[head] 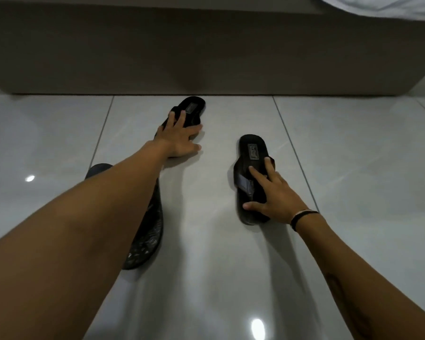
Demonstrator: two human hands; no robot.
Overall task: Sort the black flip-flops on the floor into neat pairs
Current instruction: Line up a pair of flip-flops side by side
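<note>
Three black flip-flops lie on the pale tiled floor. The far flip-flop [191, 109] lies slanted near the bed base, and my left hand [179, 138] rests flat on its strap end with fingers spread. The right flip-flop [250, 153] lies with its heel label away from me; my right hand [272, 192] clasps its strap end, thumb at the near edge, fingers over the straps. A third flip-flop [149, 231] lies near me, largely hidden under my left forearm.
A brown bed base [206, 50] runs across the back, close behind the far flip-flop. White bedding [383, 6] hangs at the top right. Glossy grey floor tiles [353, 155] stretch to both sides and toward me.
</note>
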